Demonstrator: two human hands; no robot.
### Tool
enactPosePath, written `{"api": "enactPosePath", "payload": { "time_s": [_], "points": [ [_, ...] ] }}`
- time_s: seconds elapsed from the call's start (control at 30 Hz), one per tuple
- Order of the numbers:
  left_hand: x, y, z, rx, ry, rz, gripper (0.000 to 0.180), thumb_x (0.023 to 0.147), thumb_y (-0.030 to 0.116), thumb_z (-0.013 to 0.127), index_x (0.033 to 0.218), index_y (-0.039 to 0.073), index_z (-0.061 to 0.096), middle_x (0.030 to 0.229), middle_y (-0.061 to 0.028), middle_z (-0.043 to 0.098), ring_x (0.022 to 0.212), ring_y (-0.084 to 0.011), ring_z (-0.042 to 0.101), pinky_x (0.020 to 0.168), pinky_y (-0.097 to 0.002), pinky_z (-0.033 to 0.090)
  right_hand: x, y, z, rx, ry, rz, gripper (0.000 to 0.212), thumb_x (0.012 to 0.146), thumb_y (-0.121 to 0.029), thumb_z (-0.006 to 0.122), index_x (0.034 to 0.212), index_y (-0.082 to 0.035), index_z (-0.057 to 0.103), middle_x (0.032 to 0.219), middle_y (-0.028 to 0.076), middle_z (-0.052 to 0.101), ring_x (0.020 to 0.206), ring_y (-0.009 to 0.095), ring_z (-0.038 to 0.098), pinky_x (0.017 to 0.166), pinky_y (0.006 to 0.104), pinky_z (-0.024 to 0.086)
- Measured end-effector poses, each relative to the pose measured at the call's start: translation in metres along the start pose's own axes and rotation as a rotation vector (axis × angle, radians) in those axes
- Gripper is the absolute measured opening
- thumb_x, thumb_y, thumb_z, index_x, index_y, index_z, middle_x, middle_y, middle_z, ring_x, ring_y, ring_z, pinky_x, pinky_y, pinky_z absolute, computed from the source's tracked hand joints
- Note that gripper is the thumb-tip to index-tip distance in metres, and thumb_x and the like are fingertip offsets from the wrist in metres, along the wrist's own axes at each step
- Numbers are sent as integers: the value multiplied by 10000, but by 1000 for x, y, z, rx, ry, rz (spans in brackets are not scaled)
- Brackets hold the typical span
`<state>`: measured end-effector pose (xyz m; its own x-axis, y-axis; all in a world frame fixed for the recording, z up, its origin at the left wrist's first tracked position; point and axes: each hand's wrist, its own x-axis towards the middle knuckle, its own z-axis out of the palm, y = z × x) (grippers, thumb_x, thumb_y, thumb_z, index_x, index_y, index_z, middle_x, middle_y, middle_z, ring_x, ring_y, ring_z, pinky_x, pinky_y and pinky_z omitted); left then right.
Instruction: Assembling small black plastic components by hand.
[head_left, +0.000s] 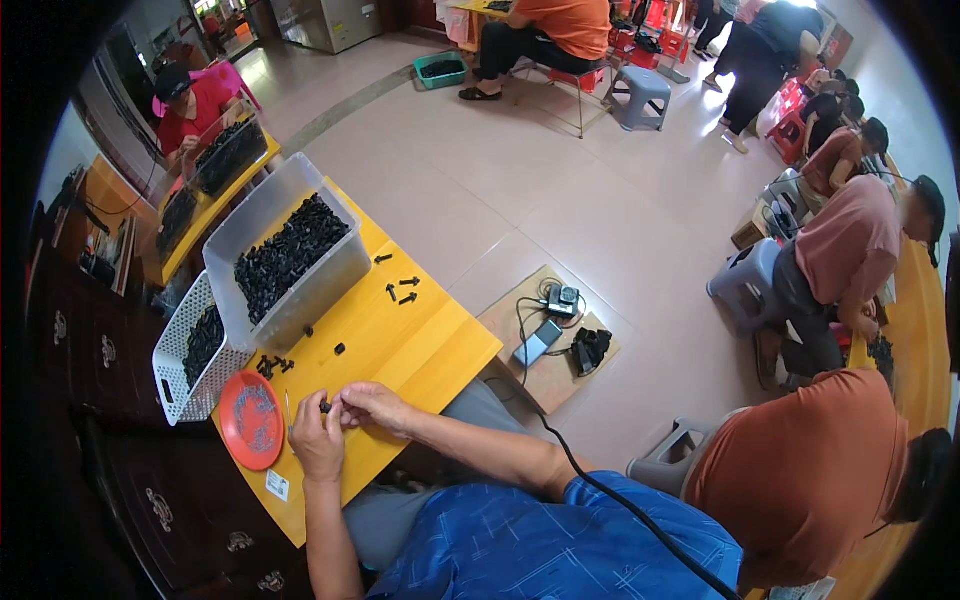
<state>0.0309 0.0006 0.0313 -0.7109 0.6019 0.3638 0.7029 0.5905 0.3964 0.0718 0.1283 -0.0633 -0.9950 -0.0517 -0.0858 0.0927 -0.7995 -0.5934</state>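
Observation:
My left hand (318, 446) is closed on a small black plastic part (326, 407), held between thumb and fingers over the yellow table (420, 335). Beside it, my right hand (372, 408) is pinched, its fingertips close to the part; what they hold, if anything, is too small to make out. Left of my hands lies a red plate (232, 440) with many small silvery pieces. Just above the plate is a small heap of black parts (272, 366). A single black piece (340, 349) lies farther out on the tabletop.
A translucent bin (335, 262) full of black parts and a white perforated basket (170, 372) stand at the table's left. Several black parts (408, 298) lie near its far edge. A low board (500, 325) carries devices; a black cable crosses my right arm. Other people sit around.

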Motion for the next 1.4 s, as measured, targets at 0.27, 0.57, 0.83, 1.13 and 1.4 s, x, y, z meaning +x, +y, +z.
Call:
{"api": "enactPosePath", "payload": {
  "time_s": [0.27, 0.57, 0.83, 1.13, 1.4],
  "points": [
    [-6, 0, -5, -30, -9, -25, 325, 815, 67, 686, 1113, -8, 582, 1045, -196, 624, 966, -379, 616, 819, -418, 498, 4, 4, -8, -41, -84, 10, 283, 1026, -326, 466, 1029, -78, 602, 859, 0, 633, 758, 88, 588, 713, 235, 482],
    [-19, 11, -12, -41, 15, 8, 334, 817, 49, 678, 1125, -24, 571, 1077, -206, 615, 1018, -391, 598, 868, -427, 484, 5, 4, -13, -49, -146, 23, 328, 1017, -384, 483, 1065, -86, 611, 942, 13, 660, 827, 90, 616, 778, 247, 506],
    [-21, 6, -19, -67, -14, 100, 319, 832, 63, 673, 1121, -21, 571, 1077, -202, 620, 1020, -386, 598, 882, -424, 482, -1, 5, -11, -81, -107, -29, 343, 1012, -394, 490, 1064, -81, 619, 948, 13, 658, 836, 100, 623, 783, 251, 507],
    [-23, 18, -22, -147, 1, 113, 275, 836, 63, 665, 1086, -15, 580, 1056, -195, 625, 995, -385, 602, 866, -426, 482, -3, 6, -8, -117, -145, -87, 306, 1020, -360, 484, 1035, -79, 606, 940, 11, 643, 812, 98, 601, 765, 257, 504],
    [-27, 13, -21, -193, 19, 100, 233, 834, 66, 672, 1032, -10, 576, 979, -187, 615, 924, -375, 601, 808, -424, 481, -3, 7, -10, -140, -173, -109, 330, 1016, -377, 485, 1026, -73, 611, 933, 12, 642, 825, 95, 599, 756, 252, 493]
  ]
}}
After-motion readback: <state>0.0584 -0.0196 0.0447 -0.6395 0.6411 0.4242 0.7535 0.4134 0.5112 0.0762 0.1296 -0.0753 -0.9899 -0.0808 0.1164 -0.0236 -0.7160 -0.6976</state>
